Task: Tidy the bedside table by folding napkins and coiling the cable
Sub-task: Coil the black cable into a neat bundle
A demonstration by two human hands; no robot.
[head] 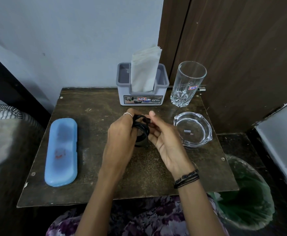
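A black cable [141, 132] is wound into a small coil held above the middle of the dark wooden bedside table [95, 106]. My left hand [122, 133] grips the coil from the left, fingers through its loops. My right hand [164, 138] pinches the cable's loose end at the top of the coil. Folded white napkins [144, 70] stand upright in a grey holder [122, 79] at the back of the table.
A tall empty glass [188, 82] stands at the back right, a glass ashtray [193, 129] in front of it. A light blue case [61, 150] lies on the left. A bin lined with a green bag [246, 198] sits below the table's right edge.
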